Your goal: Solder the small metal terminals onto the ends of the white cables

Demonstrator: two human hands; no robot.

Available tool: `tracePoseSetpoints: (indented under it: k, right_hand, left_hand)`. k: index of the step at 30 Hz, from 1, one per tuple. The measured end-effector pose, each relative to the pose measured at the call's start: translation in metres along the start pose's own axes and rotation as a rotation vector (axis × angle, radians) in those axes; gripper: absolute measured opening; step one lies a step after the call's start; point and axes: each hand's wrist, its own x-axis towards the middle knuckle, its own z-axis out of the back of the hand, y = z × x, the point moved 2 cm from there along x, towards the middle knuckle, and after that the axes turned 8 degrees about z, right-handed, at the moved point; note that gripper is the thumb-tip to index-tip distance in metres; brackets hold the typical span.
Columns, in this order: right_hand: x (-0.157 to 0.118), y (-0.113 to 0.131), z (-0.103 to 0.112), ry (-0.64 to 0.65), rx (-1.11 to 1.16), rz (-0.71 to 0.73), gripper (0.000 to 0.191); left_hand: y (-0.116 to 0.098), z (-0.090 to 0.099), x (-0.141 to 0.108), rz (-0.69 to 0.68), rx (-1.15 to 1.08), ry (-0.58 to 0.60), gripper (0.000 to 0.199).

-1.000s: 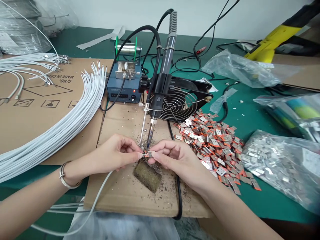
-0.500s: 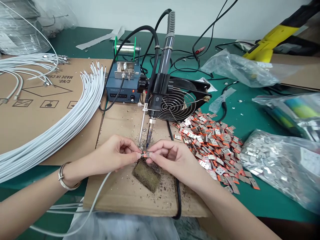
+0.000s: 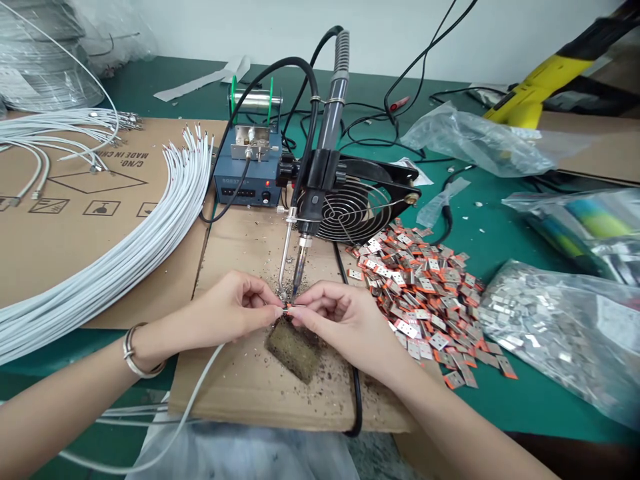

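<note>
My left hand point(image 3: 245, 305) pinches the end of a white cable point(image 3: 196, 390), which trails below the wrist toward the lower left. My right hand point(image 3: 345, 323) has a small metal and orange USB plug between thumb and fingers, mostly hidden by the fingertips. Both sets of fingertips meet right under the tip of a soldering iron point(image 3: 314, 207), clamped pointing down. Beside that tip ends a thin metal solder feed tube point(image 3: 287, 253). Just below the hands lies a dirty brownish sponge point(image 3: 293, 350) on cardboard. Whether tip and plug touch, I cannot tell.
Loose USB plugs point(image 3: 425, 287) form a pile on the right, near a bag of metal pieces point(image 3: 545, 327). A fan point(image 3: 350, 210) and a blue solder feeder point(image 3: 247, 177) stand behind. Bundled white cables point(image 3: 170, 220) lie left. A black cord point(image 3: 357, 393) crosses the cardboard.
My right fingertips have shifted slightly left, closer to the left ones, and less of the plug's orange part shows. My left hand keeps its pinch on the cable.
</note>
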Motion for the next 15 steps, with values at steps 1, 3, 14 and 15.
tracePoseSetpoints:
  k: [1, 3, 14, 15]
  right_hand:
    - [-0.0001, 0.0000, -0.0001, 0.002, -0.006, -0.001, 0.022]
    - [-0.0004, 0.0001, -0.0001, 0.001, -0.019, 0.004, 0.021]
    - [0.0010, 0.0085, 0.0064, 0.077, 0.209, 0.002, 0.011]
    - [0.0012, 0.0090, 0.0067, 0.081, 0.223, 0.002, 0.011]
  left_hand:
    - [-0.0001, -0.0002, -0.0001, 0.001, 0.000, 0.000, 0.022]
    - [-0.0004, -0.0009, -0.0002, 0.003, 0.000, -0.002, 0.022]
    - [-0.0025, -0.0001, 0.0002, 0.009, 0.001, 0.002, 0.022]
    - [-0.0031, -0.0001, 0.0003, 0.014, 0.001, 0.003, 0.023]
